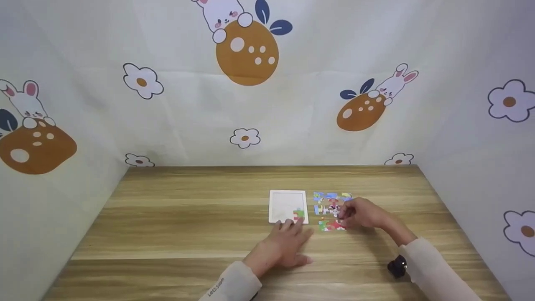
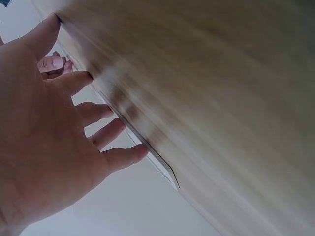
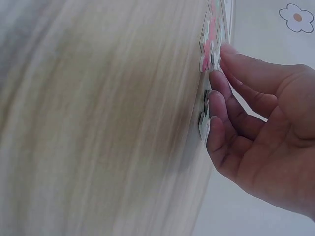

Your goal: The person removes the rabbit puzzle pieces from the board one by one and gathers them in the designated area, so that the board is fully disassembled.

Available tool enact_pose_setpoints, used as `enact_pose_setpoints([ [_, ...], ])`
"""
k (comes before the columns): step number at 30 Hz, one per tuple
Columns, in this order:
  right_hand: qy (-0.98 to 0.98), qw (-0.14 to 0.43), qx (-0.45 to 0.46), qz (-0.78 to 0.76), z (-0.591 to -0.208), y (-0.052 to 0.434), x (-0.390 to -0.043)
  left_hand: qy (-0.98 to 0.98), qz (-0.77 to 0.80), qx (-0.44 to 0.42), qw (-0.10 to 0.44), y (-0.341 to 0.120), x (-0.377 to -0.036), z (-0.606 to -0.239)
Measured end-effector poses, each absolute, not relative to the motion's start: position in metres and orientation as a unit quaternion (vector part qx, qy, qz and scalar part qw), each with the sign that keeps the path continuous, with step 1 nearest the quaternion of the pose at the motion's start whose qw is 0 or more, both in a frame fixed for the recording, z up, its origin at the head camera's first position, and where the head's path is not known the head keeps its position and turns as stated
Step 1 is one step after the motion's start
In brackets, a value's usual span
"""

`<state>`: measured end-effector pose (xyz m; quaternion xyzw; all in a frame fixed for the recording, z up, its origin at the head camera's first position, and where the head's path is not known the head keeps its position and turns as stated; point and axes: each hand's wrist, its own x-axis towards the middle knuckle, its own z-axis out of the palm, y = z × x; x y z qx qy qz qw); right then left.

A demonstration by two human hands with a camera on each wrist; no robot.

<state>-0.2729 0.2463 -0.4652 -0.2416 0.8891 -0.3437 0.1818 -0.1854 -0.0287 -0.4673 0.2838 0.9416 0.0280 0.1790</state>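
Note:
A white puzzle tray point(image 1: 288, 192) lies on the wooden table, with one green-and-red puzzle piece point(image 1: 299, 214) in its lower right corner. My left hand point(image 1: 286, 246) is palm down with spread fingers, and several fingertips touch the near edge of the tray point(image 2: 160, 164). To the tray's right lie loose puzzle pieces point(image 1: 330, 225) in rough rows, showing a cartoon animal. My right hand point(image 1: 363, 214) bends over their right side, thumb and fingers drawn together at the pieces point(image 3: 205, 61). Whether it pinches one I cannot tell.
The wooden table point(image 1: 175, 217) meets a patterned cloth backdrop point(image 1: 184, 104) at its back edge and both sides. A small black device point(image 1: 397, 266) sits by the right sleeve point(image 1: 432, 263). The left sleeve point(image 1: 234, 282) lies over the near part of the table.

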Motion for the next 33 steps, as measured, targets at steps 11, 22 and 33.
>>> enact_pose_setpoints([
  [11,0.891,0.146,-0.273,-0.332,-0.466,0.240,-0.268,0.946,0.007,0.286,0.155,-0.033,-0.184,-0.465],
  [22,0.908,0.130,-0.231,-0.324,-0.457,0.217,-0.270,0.941,0.049,0.297,0.156,-0.054,-0.189,-0.454],
  [33,0.901,0.095,-0.210,-0.367,-0.458,0.173,-0.274,0.936,0.082,0.306,0.151,-0.103,-0.201,-0.460],
])
